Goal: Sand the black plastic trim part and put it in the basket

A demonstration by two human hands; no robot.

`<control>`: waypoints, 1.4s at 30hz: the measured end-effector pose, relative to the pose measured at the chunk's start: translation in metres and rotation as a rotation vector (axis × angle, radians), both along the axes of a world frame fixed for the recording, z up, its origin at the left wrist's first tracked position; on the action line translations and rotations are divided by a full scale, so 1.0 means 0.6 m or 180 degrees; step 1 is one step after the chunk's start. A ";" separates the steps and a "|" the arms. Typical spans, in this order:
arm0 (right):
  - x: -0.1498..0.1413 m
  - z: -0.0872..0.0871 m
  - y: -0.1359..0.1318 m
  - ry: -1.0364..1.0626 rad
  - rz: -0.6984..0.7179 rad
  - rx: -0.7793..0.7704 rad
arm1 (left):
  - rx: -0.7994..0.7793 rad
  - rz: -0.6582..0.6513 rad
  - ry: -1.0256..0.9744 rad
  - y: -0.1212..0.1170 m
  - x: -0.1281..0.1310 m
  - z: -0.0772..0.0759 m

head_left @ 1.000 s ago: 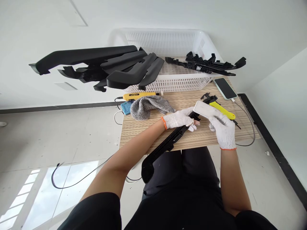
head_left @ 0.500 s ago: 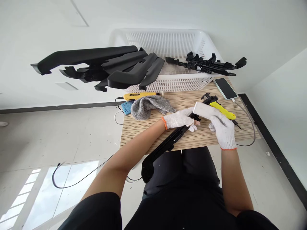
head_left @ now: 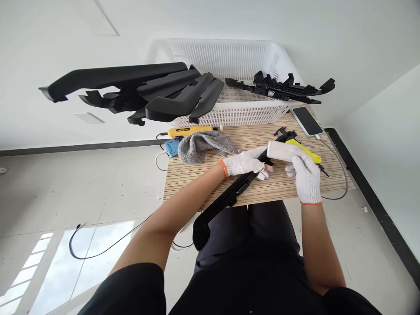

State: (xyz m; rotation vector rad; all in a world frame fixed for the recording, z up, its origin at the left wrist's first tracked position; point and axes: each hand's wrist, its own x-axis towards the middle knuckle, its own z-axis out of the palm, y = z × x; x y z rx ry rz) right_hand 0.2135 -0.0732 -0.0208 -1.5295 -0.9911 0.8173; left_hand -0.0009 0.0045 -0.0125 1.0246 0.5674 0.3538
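My left hand [head_left: 246,162], in a white knit glove with an orange cuff, is closed round a long black plastic trim part [head_left: 226,194]. The part slants from my lap up over the table edge, its thicker curved end low on the left. My right hand [head_left: 305,175], gloved alike, grips a white rounded block [head_left: 284,151]. The block's left end is at the part's upper end; whether they touch I cannot tell. Behind the block lies a yellow-handled tool [head_left: 308,153], and beside it a black caliper-like tool [head_left: 286,134], partly covered.
A white plastic basket [head_left: 229,114] at the back holds several black trim parts [head_left: 177,98], some jutting out left. A grey cloth [head_left: 200,146], a yellow electric tool [head_left: 188,131], a blue device [head_left: 172,147] and a cabled phone [head_left: 307,121] lie on the wooden table [head_left: 183,181].
The white block has shifted very slightly relative to the black part's upper end. Both hands keep their grip; the whole view has drifted a little.
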 end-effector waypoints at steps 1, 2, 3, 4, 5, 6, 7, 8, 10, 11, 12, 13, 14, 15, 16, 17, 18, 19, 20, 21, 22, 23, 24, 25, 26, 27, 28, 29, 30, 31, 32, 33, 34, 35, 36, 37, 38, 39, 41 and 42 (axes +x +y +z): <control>0.000 0.000 0.000 -0.0050 0.0160 -0.0104 | 0.0009 0.0009 -0.0020 0.000 0.000 0.000; -0.001 0.000 -0.001 -0.0083 0.0257 -0.0175 | 0.0014 0.0016 -0.0030 0.000 0.000 0.000; -0.002 0.001 -0.001 -0.0078 0.0251 -0.0175 | 0.0010 0.0020 -0.0028 -0.001 0.000 0.000; -0.002 0.002 -0.001 -0.0040 0.0153 -0.0110 | 0.0000 0.0018 -0.0019 -0.001 0.000 0.001; -0.003 0.003 -0.001 0.0008 0.0009 -0.0014 | -0.0006 0.0014 -0.0007 -0.001 0.000 0.002; -0.004 0.004 -0.001 0.0043 -0.0109 0.0061 | -0.0002 0.0014 0.0007 -0.002 0.000 0.002; -0.005 0.005 -0.002 0.0051 -0.0127 0.0072 | 0.0011 0.0020 0.0016 -0.002 0.001 0.003; -0.005 0.005 -0.002 0.0032 -0.0028 0.0008 | 0.0036 0.0038 0.0027 -0.002 0.001 0.003; -0.006 0.006 -0.002 -0.0017 0.0247 -0.0167 | 0.0062 0.0065 0.0049 -0.002 0.002 0.003; -0.005 0.005 -0.001 -0.0004 0.0261 -0.0182 | 0.0046 0.0070 0.0057 -0.002 0.002 0.003; -0.005 0.005 0.000 0.0046 0.0139 -0.0121 | 0.0030 0.0070 0.0069 -0.002 0.003 0.004; -0.005 0.004 0.001 0.0115 -0.0076 -0.0002 | 0.0021 0.0062 0.0085 -0.002 0.003 0.004; -0.004 0.004 0.002 0.0183 -0.0301 0.0117 | 0.0019 0.0054 0.0102 -0.002 0.003 0.004; -0.004 0.003 0.003 0.0220 -0.0440 0.0181 | 0.0016 0.0041 0.0110 -0.002 0.003 0.005; -0.004 0.003 0.003 0.0210 -0.0427 0.0164 | 0.0024 0.0046 0.0117 -0.002 0.002 0.005; -0.005 0.004 0.003 0.0161 -0.0281 0.0082 | 0.0027 0.0047 0.0118 -0.002 0.002 0.005; -0.005 0.004 0.003 0.0098 -0.0099 -0.0017 | 0.0022 0.0046 0.0106 -0.002 0.002 0.005; -0.006 0.005 0.002 0.0054 0.0016 -0.0083 | 0.0012 0.0046 0.0090 -0.002 0.002 0.004; -0.007 0.006 0.002 0.0052 0.0000 -0.0083 | 0.0005 0.0048 0.0079 -0.002 0.001 0.003; -0.007 0.006 0.002 0.0094 -0.0127 -0.0027 | -0.0005 0.0041 0.0073 -0.001 0.001 0.002; -0.008 0.007 0.002 0.0159 -0.0306 0.0051 | -0.0015 0.0029 0.0068 -0.001 0.001 0.001; -0.008 0.007 0.003 0.0212 -0.0437 0.0104 | -0.0025 0.0012 0.0058 -0.001 0.000 0.000; -0.008 0.007 0.003 0.0225 -0.0441 0.0104 | -0.0021 0.0009 0.0053 -0.001 0.000 -0.001; -0.008 0.007 0.002 0.0196 -0.0300 0.0046 | -0.0011 0.0007 0.0047 0.000 0.000 -0.002; -0.007 0.007 0.002 0.0147 -0.0116 -0.0031 | -0.0001 0.0007 0.0034 0.000 -0.001 -0.003; -0.007 0.007 0.002 0.0110 0.0014 -0.0079 | 0.0007 0.0011 0.0019 0.000 -0.001 -0.004; -0.007 0.007 0.001 0.0104 0.0033 -0.0084 | 0.0009 0.0014 0.0005 0.001 -0.001 -0.005; -0.007 0.006 0.001 0.0131 -0.0056 -0.0046 | 0.0007 0.0007 -0.0009 0.001 0.000 -0.006; -0.007 0.006 0.001 0.0173 -0.0196 0.0010 | 0.0005 -0.0005 -0.0025 0.001 0.000 -0.007; -0.007 0.006 0.001 0.0205 -0.0295 0.0050 | 0.0005 -0.0017 -0.0040 0.002 0.000 -0.008; -0.008 0.006 0.001 0.0213 -0.0286 0.0060 | 0.0009 -0.0020 -0.0042 0.002 -0.001 -0.008; -0.008 0.006 0.000 0.0199 -0.0158 0.0028 | 0.0012 -0.0022 -0.0034 0.002 -0.001 -0.008; -0.008 0.005 0.000 0.0172 0.0005 -0.0022 | 0.0009 -0.0018 -0.0022 0.002 -0.001 -0.008; -0.008 0.005 -0.001 0.0152 0.0122 -0.0057 | 0.0005 -0.0010 -0.0010 0.002 -0.001 -0.007; -0.008 0.005 -0.001 0.0149 0.0147 -0.0053 | 0.0002 -0.0002 0.0000 0.001 -0.001 -0.005; -0.008 0.005 -0.002 0.0165 0.0087 -0.0014 | 0.0014 0.0007 0.0009 0.001 0.000 -0.004; -0.008 0.005 -0.002 0.0189 -0.0012 0.0037 | 0.0034 0.0015 0.0014 0.001 0.000 -0.002; -0.007 0.005 -0.002 0.0203 -0.0089 0.0074 | 0.0056 0.0021 0.0022 0.000 0.001 0.000; -0.006 0.005 -0.003 0.0186 0.0011 0.0040 | 0.0098 0.0043 0.0058 -0.001 0.002 0.002; -0.005 0.004 -0.003 0.0163 0.0143 -0.0024 | 0.0093 0.0052 0.0074 -0.001 0.002 0.003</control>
